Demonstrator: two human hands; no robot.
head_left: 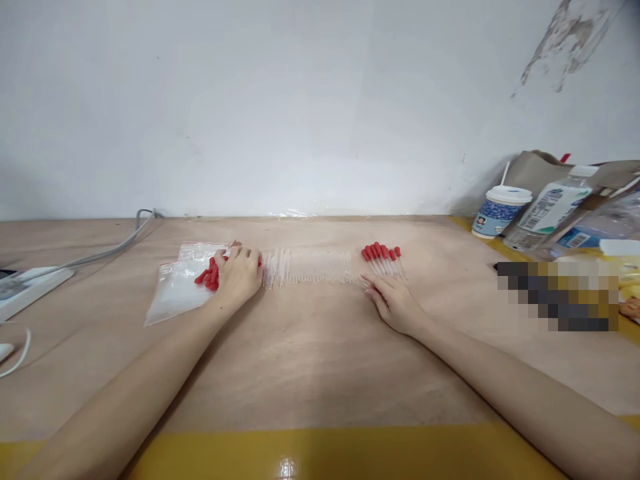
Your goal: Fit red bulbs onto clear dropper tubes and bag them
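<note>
We see clear tubes (320, 267) aligned centrally, probably for easy picking; left hand (241, 272) at nine o'clock, beside red bulbs (213, 275); right hand (395, 303) at four; we cannot tell either's finger closure.

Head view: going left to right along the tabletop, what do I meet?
White power strip → clear plastic bags → left hand → row of thin clear tubes → red-capped tubes → lidded paper cup → clear bottle with a white cap.
</note>
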